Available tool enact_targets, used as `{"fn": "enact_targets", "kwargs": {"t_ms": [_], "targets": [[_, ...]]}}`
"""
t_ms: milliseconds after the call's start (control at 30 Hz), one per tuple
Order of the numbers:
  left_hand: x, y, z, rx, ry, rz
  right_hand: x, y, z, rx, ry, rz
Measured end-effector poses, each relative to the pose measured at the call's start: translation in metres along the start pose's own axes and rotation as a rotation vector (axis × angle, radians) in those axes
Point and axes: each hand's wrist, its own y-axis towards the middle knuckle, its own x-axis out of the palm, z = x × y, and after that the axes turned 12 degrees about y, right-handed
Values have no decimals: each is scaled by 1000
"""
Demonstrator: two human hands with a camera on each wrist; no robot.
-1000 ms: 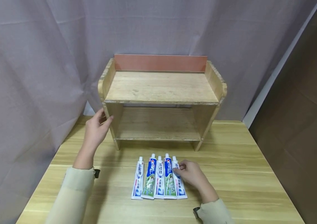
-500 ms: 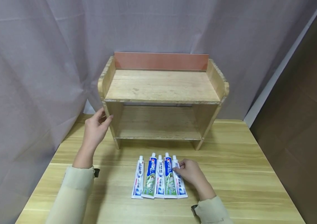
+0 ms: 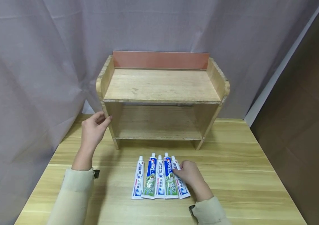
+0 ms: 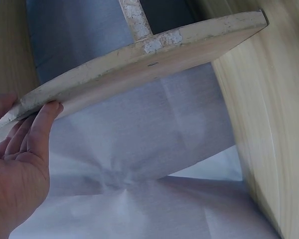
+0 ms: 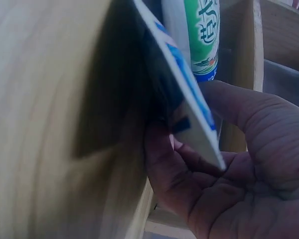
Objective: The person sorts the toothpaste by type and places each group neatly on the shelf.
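My left hand [image 3: 91, 128] grips the left side panel of a small wooden shelf [image 3: 159, 86], thumb at its front edge and fingers on the outer side. In the left wrist view, the fingertips [image 4: 52, 107] rest against that panel [image 4: 139, 67]. Several toothpaste tubes lie in a row before the shelf, caps toward it. White tubes [image 3: 159, 181] alternate with blue-and-green ones [image 3: 149, 182]. My right hand [image 3: 191, 175] pinches the rightmost white toothpaste tube [image 3: 182, 188] between thumb and fingers. Seen from the right wrist, that tube's flat end [image 5: 209, 137] stands off the table over a dark shadow.
The shelf has two boards and a reddish back strip [image 3: 160, 60] on top. It stands on a wood-grain table [image 3: 241, 175]. Grey cloth [image 3: 159, 25] hangs behind and at the left, and a brown panel [image 3: 303, 93] borders the right.
The rightmost tube has turned, its cap leaning left and its flat end swinging right. My right hand has shifted slightly with it. My left hand keeps its hold on the shelf.
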Motion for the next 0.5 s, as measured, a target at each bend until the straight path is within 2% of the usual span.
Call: {"fn": "enact_targets", "kwargs": {"t_ms": [500], "targets": [[-4, 0, 4, -49, 9, -42, -2, 2, 13, 60, 147, 0]]}}
